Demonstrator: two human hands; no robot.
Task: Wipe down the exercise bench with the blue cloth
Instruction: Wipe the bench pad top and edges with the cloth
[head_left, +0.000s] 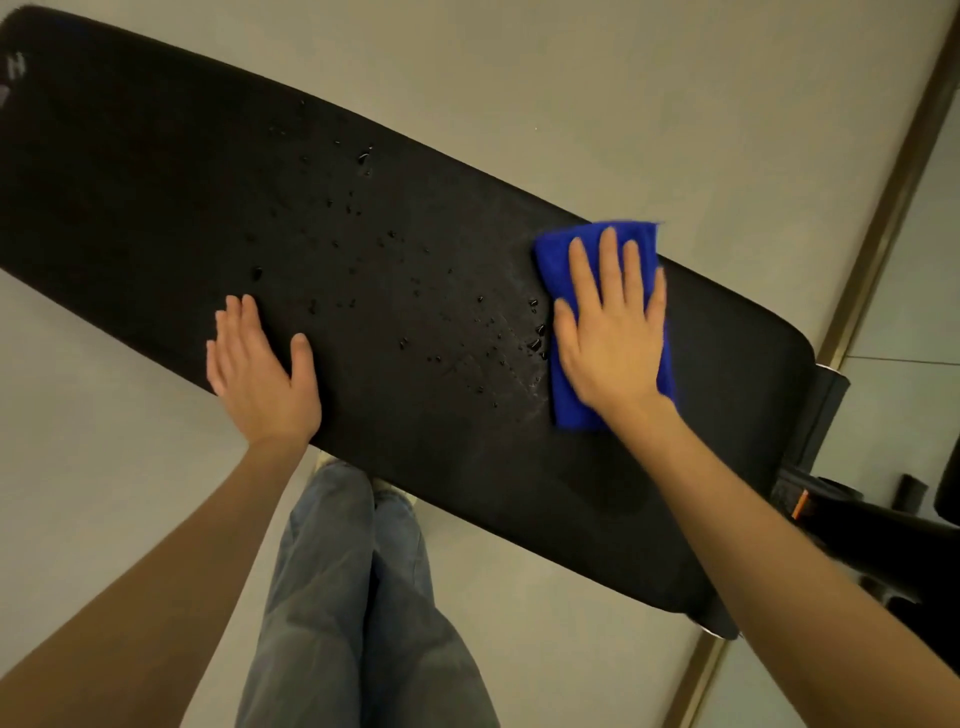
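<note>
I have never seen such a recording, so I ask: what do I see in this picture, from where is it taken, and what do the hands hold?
There is no machine here: a person works with bare hands, and the camera sits on the person's head, looking down. The long black padded exercise bench carries water droplets. The right hand presses flat on the folded blue cloth near the bench's right end. The left hand rests flat on the near edge and holds nothing. Below are the person's legs in blue jeans.
</note>
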